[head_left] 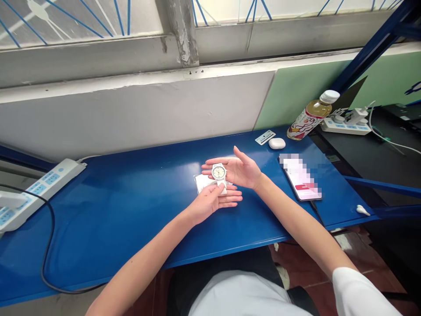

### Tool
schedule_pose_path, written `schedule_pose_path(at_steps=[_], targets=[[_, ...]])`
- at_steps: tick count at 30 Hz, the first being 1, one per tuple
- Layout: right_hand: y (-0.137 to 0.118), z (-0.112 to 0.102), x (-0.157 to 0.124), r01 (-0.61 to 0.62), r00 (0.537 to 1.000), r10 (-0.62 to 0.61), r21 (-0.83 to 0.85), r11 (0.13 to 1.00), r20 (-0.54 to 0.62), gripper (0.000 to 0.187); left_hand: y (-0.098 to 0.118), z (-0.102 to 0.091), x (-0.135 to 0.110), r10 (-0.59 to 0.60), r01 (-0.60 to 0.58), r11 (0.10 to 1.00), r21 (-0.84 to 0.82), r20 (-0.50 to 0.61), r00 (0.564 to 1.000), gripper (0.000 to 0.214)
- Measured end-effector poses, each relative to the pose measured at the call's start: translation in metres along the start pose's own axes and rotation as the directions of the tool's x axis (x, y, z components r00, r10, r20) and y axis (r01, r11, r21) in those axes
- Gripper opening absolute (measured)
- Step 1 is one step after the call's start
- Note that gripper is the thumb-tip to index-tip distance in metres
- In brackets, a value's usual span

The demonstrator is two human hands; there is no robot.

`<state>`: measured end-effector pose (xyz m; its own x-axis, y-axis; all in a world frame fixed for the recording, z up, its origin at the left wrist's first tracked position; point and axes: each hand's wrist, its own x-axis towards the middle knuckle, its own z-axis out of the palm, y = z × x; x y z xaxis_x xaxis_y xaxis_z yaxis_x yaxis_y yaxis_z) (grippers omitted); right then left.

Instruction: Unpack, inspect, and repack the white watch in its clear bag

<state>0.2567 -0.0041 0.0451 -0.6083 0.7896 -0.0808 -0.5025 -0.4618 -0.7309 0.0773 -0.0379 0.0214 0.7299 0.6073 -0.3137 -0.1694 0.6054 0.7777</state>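
Near the centre of the frame, the watch (219,172) lies face up over both hands, its pale dial turned toward the viewer. The left hand (207,202), coming in from the lower left, pinches the white strap under its thumb, with the other fingers stretched out toward the right of the frame. The right hand (241,171) is wide and palm up, thumb raised and well apart from the fingers, which point left and pass behind the dial; whether they bear its weight, I cannot tell. A white packet (199,181) shows partly on the blue table (131,228) behind the hands.

The step in hand looks like holding and presenting the watch, with the left hand steadying it by the strap. From this pose, a next move would seem to call for a firm left pinch and a level right palm, since the right thumb does not clamp anything.

The phone (296,182) lies right of centre, well apart from the watch; the earbud case (276,143) and bottle (307,120) stand farther toward the upper right.
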Motion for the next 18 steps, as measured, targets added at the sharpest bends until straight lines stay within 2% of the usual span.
schedule_pose_path(at_steps=[9, 11, 13, 15, 16, 18], targets=[[0.002, 0.000, 0.002, 0.042, 0.999, -0.042, -0.068, 0.997, -0.008, 0.068, 0.002, -0.002, 0.001, 0.011, -0.010, 0.999, 0.032, -0.033, 0.999, 0.044], [0.005, 0.001, 0.003, 0.108, 0.992, -0.117, -0.157, 0.982, -0.044, 0.060, 0.004, -0.001, -0.001, 0.059, -0.053, 0.994, 0.095, -0.059, 0.997, 0.045], [0.008, 0.004, 0.004, 0.196, 0.965, -0.244, -0.352, 0.915, -0.097, 0.049, 0.008, -0.001, -0.004, 0.183, -0.154, 0.954, 0.255, -0.093, 0.979, 0.046], [0.009, 0.008, 0.002, 0.249, 0.918, -0.383, -0.611, 0.751, -0.098, 0.042, 0.012, -0.004, -0.008, 0.370, -0.258, 0.810, 0.526, -0.118, 0.922, 0.042], [0.009, 0.010, 0.000, 0.263, 0.894, -0.443, -0.722, 0.640, -0.068, 0.040, 0.013, -0.007, -0.010, 0.470, -0.279, 0.685, 0.673, -0.116, 0.875, 0.039], [0.008, 0.012, -0.005, 0.294, 0.844, -0.535, -0.862, 0.413, 0.032, 0.036, 0.013, -0.014, -0.012, 0.644, -0.245, 0.385, 0.890, -0.069, 0.762, 0.036]])
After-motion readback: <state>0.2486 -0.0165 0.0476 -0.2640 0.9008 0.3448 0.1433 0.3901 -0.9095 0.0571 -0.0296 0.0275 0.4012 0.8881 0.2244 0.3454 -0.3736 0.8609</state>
